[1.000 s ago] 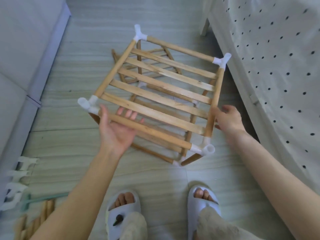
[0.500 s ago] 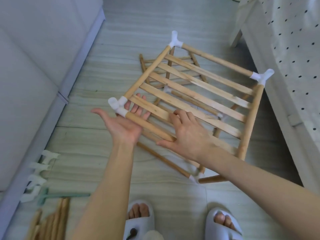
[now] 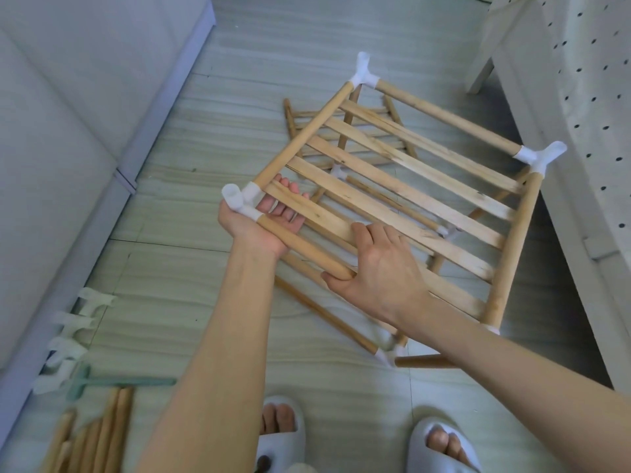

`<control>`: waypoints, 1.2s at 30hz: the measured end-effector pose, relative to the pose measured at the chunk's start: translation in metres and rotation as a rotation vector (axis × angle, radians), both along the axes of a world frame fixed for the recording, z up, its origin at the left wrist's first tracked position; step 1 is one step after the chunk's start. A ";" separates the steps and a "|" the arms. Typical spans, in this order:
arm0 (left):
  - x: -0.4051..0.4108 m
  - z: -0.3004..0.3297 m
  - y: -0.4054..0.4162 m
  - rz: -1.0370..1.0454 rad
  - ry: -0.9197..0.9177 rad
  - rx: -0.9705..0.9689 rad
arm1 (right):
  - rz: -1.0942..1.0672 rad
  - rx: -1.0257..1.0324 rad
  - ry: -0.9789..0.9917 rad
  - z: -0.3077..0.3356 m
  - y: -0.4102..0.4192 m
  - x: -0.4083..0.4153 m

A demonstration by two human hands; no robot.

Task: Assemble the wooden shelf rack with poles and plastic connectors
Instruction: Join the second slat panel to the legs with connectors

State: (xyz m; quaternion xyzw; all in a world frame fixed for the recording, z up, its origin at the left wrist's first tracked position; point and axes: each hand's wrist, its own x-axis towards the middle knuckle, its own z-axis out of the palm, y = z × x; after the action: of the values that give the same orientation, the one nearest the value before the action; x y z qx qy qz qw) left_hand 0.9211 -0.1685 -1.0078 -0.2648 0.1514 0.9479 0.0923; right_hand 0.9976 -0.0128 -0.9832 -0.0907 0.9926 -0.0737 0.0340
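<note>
Left grip [image 3: 269, 220] lies palm up with fingers nearly straight, cradling the near-left white connector [image 3: 239, 199] of the shelf rack [image 3: 392, 186] from underneath. Right grip [image 3: 379, 268], just beside it, curls over the rack's front pole [image 3: 304, 247], thumb under the pole and fingers reaching onto the nearest slat.

Far to the left, a pale sofa [image 3: 68, 114] runs along the floor; against its base lie spare white connectors [image 3: 71, 336], a green mallet [image 3: 112, 384] and a bundle of loose poles [image 3: 92, 435].

At centre the rack is tilted above the grey tiled floor [image 3: 205, 302], its slatted top tier uppermost, a lower tier showing through beneath. Another slatted panel [image 3: 341, 134] lies flat on the floor behind it. Two feet in white slippers [image 3: 440, 448] stand below.

To the right hangs a polka-dot bed cover [image 3: 590, 97].
</note>
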 end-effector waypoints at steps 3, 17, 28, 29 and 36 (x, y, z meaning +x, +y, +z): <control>0.001 0.000 0.000 0.007 -0.016 -0.004 | 0.003 -0.006 0.008 -0.001 0.000 -0.001; 0.085 -0.009 -0.023 -0.622 -0.136 -0.178 | 0.196 0.070 -0.158 0.006 0.056 0.016; 0.069 0.013 -0.011 -0.609 -0.107 -0.617 | 0.275 0.190 -0.241 0.014 0.114 0.046; 0.059 0.016 -0.004 -0.550 -0.094 -0.567 | 0.281 0.196 -0.243 0.014 0.118 0.048; 0.027 0.022 0.023 -0.408 -0.030 -0.555 | 0.234 0.333 -0.222 0.018 0.144 0.048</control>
State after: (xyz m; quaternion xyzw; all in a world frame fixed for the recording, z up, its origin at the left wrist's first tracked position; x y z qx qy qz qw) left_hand 0.9478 -0.1452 -0.9860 -0.2582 0.4521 0.8284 0.2065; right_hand 1.0457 0.1314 -0.9647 -0.1894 0.9639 0.0862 0.1659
